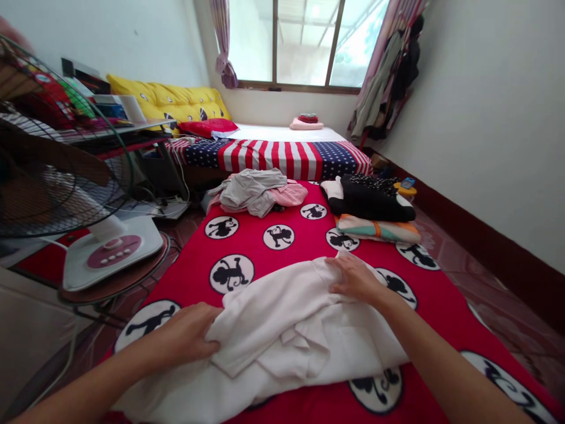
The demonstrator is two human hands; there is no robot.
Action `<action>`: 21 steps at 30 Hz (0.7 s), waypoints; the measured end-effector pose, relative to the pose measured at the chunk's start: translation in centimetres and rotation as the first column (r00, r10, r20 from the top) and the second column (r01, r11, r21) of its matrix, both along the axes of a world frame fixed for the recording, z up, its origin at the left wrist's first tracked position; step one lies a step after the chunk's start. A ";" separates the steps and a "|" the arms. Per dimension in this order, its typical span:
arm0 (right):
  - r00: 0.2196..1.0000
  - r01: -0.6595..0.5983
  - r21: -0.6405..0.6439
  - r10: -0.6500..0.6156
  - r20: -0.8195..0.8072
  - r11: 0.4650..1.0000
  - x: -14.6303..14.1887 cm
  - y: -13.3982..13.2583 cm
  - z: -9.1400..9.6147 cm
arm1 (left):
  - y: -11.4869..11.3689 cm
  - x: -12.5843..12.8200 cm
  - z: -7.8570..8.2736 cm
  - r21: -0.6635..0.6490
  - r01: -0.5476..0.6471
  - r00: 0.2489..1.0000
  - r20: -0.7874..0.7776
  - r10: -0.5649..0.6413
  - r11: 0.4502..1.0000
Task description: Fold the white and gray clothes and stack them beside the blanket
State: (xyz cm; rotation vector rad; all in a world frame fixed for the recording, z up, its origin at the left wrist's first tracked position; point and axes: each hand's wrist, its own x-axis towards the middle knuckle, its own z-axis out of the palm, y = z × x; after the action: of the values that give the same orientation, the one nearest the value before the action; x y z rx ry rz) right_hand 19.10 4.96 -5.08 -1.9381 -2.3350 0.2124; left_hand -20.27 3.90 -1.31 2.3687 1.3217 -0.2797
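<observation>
A white garment [282,330] lies partly folded on a red blanket [247,241] printed with monkey figures in white circles. My left hand [189,333] grips its left edge, thumb on top and the other fingers out of sight under the cloth. At the upper right edge of the garment, my right hand [355,277] pinches the fabric between thumb and fingers. Loose folds bunch up in the middle of the cloth, between my hands. The garment's lower left part spreads toward the bottom of the view.
Crumpled grey and pink clothes [256,191] lie at the far left of the blanket. Folded clothes [371,200], black on top, are stacked at right. A fan [110,244] stands on a round stool at left. Behind is a bed with a striped, starred cover [273,156].
</observation>
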 end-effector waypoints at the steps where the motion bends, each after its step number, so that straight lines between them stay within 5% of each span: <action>1: 1.000 0.006 -0.011 -0.006 0.001 1.000 -0.1 -0.3 0.1 | 0.8 0.2 0.6 0.015 0.040 0.999 -0.009 -0.040 0.999; 7: 0.998 0.066 0.064 -0.065 -0.018 0.996 -1.2 -3.6 0.6 | 8.6 4.1 6.4 0.300 0.255 0.954 -0.234 -0.188 0.919; 10: 0.994 0.045 0.131 -0.031 -0.109 0.990 -1.8 -5.5 0.8 | 13.3 9.4 8.8 0.448 0.330 0.935 -0.279 -0.220 0.831; 13: 0.967 0.093 0.061 -0.076 -0.241 0.994 -2.3 -7.0 0.7 | 16.8 16.0 9.5 0.669 0.332 0.942 -0.196 -0.273 0.665; 15: 0.934 0.190 -0.001 -0.181 -0.309 0.982 -2.5 -7.6 0.3 | 17.6 19.5 8.7 0.784 0.248 0.933 -0.034 -0.359 0.570; 17: 0.888 0.297 -0.030 -0.288 -0.359 0.954 -2.4 -8.3 -0.3 | 17.2 21.4 6.6 0.812 0.114 0.911 0.145 -0.387 0.573; 21: 0.760 0.422 -0.096 -0.409 -0.505 0.902 -1.9 -10.3 -1.5 | 13.5 19.1 -0.3 0.611 -0.130 0.858 0.465 -0.220 0.781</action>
State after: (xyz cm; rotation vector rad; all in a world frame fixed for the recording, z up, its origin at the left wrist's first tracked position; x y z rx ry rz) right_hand 17.24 -5.30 -6.61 -2.0104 -1.5219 0.5774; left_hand -1.20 17.36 -1.56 2.7019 1.1930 0.8830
